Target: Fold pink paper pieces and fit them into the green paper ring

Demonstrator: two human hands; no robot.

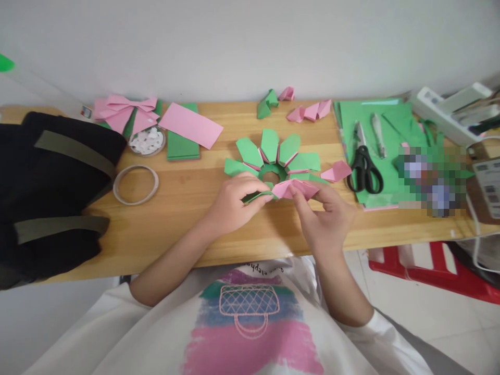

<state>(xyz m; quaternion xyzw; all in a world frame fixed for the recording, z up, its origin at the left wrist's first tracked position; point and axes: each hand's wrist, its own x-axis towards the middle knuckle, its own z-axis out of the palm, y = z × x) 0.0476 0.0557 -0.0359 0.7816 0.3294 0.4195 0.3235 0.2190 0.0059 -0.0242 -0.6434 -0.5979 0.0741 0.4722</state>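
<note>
A ring-shaped paper flower [269, 145] with green petals and pink inner folds lies on the wooden table. My left hand [237, 202] pinches a green petal at the ring's near left side. Between the thumb and fingers of my right hand [326, 214] is a folded pink paper piece [296, 188], its left tip against the near side of the ring. Whether that tip is tucked into the ring I cannot tell. Just right of the flower lies a loose folded pink piece [336, 171].
Black scissors [365, 166] and a clear-bodied tool [378, 135] rest on green paper sheets [351, 112]. At left are a tape roll [136, 201], a dish of white bits [147, 140], a pink bow [125, 107], pink paper [192, 125] and a black bag [66, 156]. Folded pieces [312, 110] lie behind.
</note>
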